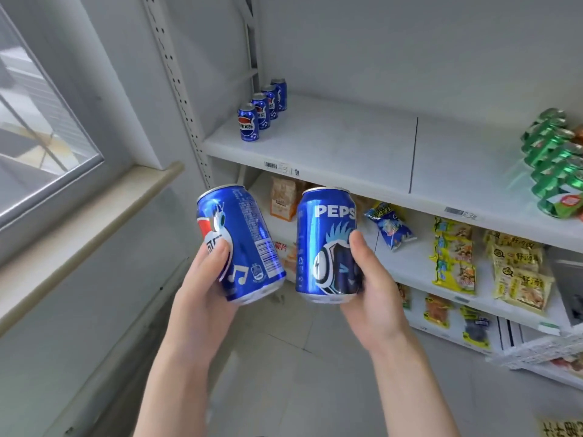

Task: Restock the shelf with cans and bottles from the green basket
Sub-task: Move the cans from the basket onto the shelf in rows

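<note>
My left hand [202, 288] grips a blue Pepsi can [244, 247], tilted to the left, in front of the shelf. Beside it my right hand [373, 288] grips a second blue Pepsi can [325, 244], held upright. The two cans are close together but apart. On the white top shelf [347, 146], at its far left, a row of several blue Pepsi cans [262, 110] runs from front to back. Green cans [555, 159] are stacked at the shelf's right end. The green basket is out of view.
Lower shelves hold snack packets: orange bags [282, 198], a blue packet [391, 227], yellow packs [454, 255]. A window [38, 121] and its sill [79, 234] are at the left. A perforated shelf upright [176, 86] stands left of the cans. Tiled floor lies below.
</note>
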